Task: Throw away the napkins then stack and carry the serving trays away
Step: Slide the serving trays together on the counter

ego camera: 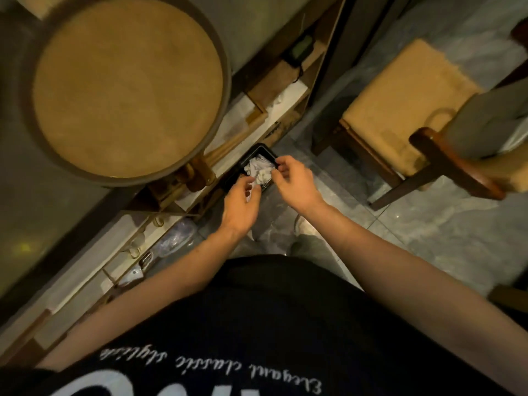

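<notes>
A small black bin [267,150] stands on the floor against the counter's base, with crumpled white napkins [258,168] inside. Both my hands hover just above it. My left hand [240,204] is over the bin's near left side, its fingers curled around a scrap of white napkin [250,194]. At the bin's right rim, the fingers of my right hand [294,181] are loosely apart and nothing shows in them. A large round serving tray [128,87], tan inside a dark rim, lies on the counter to the upper left.
Open shelves [274,110] with boxes and small items run under the counter on the left. A wooden chair with a tan cushion [405,110] stands to the right on the tiled floor [428,230]. My shoe [303,227] is just behind the bin.
</notes>
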